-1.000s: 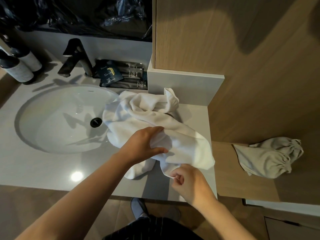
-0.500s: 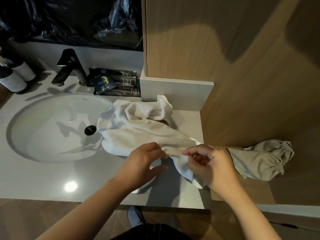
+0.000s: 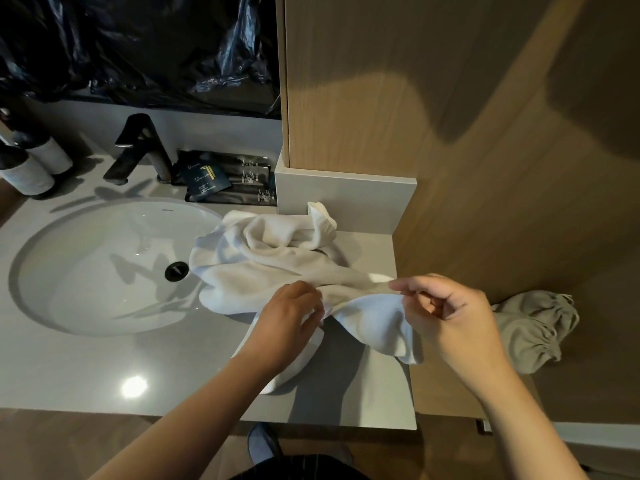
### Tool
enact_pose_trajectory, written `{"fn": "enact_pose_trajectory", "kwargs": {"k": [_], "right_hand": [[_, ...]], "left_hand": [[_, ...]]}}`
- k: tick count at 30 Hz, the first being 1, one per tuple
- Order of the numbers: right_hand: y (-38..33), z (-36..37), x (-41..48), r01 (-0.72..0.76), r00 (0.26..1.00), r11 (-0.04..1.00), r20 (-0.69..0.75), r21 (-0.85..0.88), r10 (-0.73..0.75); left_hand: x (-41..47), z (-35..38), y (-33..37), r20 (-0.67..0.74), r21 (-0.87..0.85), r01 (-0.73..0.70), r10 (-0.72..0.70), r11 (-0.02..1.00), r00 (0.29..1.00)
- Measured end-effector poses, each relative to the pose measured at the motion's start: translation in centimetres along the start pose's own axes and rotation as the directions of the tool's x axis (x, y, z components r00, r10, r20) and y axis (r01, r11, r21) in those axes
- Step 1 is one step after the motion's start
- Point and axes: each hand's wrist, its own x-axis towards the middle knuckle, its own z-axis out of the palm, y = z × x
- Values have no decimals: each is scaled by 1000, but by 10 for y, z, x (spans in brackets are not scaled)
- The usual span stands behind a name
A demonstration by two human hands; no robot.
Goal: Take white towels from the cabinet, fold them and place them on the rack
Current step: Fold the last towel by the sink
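Grips a soft, rumpled white terry towel point(image 3: 263, 268) with both hands: left hand point(image 3: 291, 317) bunching a fold near the middle, right hand point(image 3: 450, 317) pinching a stretched edge between thumb and fingertips. Lies heaped on the smooth grey stone table point(image 3: 104, 368), lapping over the rim of the oval white glazed basin point(image 3: 86, 271). Shares the space with an angular matte black tap point(image 3: 142, 147), flat dark sachets point(image 3: 221, 178) and a creased beige drawstring cloth bag point(image 3: 533, 327) on the wooden ledge point(image 3: 450, 393) to the right.

Wore a dark garment point(image 3: 304, 472) with thin pale stripes, a grey-blue shoe point(image 3: 260, 443), forearms point(image 3: 194, 407) bare.
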Motion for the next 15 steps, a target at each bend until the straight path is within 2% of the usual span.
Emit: {"fn": "enact_pose_trajectory", "kwargs": {"k": [4,8,11,15], "right_hand": [[1,1,0,-2,1000,999,-4,41,3],[-2,8,3,-5,1000,995,9,98,4],[-6,9,4,-5,1000,993,-2,118,5],[-2,7,-1,-39,999,990,-5,139,40]], "left_hand": [[0,-3,12,27,-57,49,-48,997,999],[11,-10,35,6,-194,16,-15,981,1000],[18,-18,44,56,-305,66,-51,950,997],[17,-24,40,46,-327,99,-89,940,995]]}}
